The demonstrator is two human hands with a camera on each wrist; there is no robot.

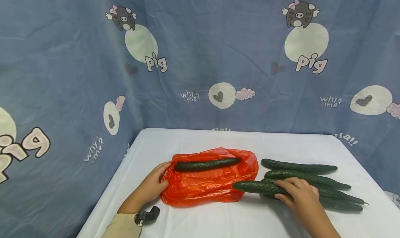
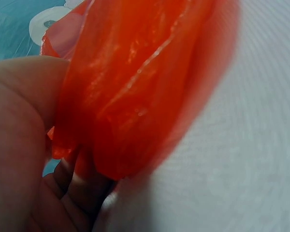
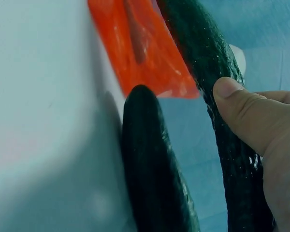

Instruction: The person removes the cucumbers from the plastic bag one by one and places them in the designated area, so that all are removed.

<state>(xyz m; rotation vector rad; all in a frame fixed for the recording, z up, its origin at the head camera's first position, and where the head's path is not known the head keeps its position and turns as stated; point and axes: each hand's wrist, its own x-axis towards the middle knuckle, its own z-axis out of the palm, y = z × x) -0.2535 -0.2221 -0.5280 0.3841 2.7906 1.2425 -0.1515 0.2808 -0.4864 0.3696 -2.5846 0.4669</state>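
A thin red plastic bag (image 1: 200, 187) lies flat on the white table, with one dark green cucumber (image 1: 206, 165) along its far half. At the bag's left end my left hand (image 1: 151, 186) pinches the film between thumb and fingers; the left wrist view shows the red film (image 2: 130, 96) bunched there. My right hand (image 1: 301, 196) grips another cucumber (image 1: 253, 187) from above, its left tip overlapping the bag's right edge in the head view. In the right wrist view, the thumb presses along the held cucumber (image 3: 203, 48), and a second cucumber (image 3: 152, 159) lies beside it.
Several loose cucumbers (image 1: 300, 167) lie roughly side by side on the table's right half, partly under my right hand. A white cloth (image 1: 187, 224) covers the table. Blue printed fabric (image 1: 200, 57) hangs behind it and along the left side. A black band (image 1: 148, 215) circles my left wrist.
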